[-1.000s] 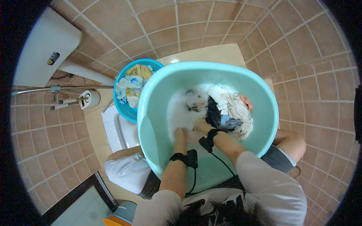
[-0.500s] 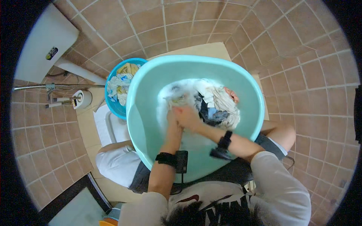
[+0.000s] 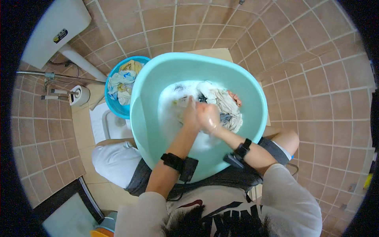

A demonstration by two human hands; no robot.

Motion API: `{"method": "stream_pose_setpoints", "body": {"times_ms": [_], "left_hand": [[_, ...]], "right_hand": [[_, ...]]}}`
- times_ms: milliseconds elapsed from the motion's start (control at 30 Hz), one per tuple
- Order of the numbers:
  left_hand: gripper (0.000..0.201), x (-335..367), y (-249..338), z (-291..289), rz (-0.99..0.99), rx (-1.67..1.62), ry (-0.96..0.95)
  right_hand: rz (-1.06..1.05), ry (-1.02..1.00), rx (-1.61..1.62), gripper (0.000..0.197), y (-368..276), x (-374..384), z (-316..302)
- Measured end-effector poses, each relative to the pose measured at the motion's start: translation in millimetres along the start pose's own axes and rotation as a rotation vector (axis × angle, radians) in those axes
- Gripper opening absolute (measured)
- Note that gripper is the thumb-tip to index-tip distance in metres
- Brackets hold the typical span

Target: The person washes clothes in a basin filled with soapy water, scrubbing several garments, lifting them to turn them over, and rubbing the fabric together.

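Resting among suds (image 3: 167, 106) just right of the frame's centre, inside the aqua tub (image 3: 145, 98), the wet clothes (image 3: 225, 103) should handle as soft, limp and slippery, and heavier than dry fabric. The blurred left hand (image 3: 192, 116) and the right hand (image 3: 209, 115), its fingers apparently curled, meet at the pile's left side; whether either grips cloth cannot be determined. Thick bunched folds along the pile's right side would likely give firmer purchase than one thin soapy layer.
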State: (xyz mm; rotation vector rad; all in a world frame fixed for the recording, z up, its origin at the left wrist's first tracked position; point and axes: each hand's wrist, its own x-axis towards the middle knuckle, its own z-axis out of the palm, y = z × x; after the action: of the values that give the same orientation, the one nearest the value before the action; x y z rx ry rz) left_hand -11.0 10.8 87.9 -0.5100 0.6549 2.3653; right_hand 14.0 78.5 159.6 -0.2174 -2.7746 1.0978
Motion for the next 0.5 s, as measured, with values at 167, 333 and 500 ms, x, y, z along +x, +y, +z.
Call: {"method": "stream_pose_setpoints", "body": {"times_ms": [167,333,500], "left_hand": [[0.047,-14,-2,32,0.009,0.014,0.126],[0.043,-30,-14,68,0.152,0.158,0.215],[0.042,-25,12,37,-0.032,-0.038,0.195]], "right_hand": [[0.205,0.032,-0.036,0.034,-7,1,-6],[0.330,0.073,0.008,0.038,30,29,-13],[0.075,0.165,0.022,0.034,-16,-16,-8]]}}
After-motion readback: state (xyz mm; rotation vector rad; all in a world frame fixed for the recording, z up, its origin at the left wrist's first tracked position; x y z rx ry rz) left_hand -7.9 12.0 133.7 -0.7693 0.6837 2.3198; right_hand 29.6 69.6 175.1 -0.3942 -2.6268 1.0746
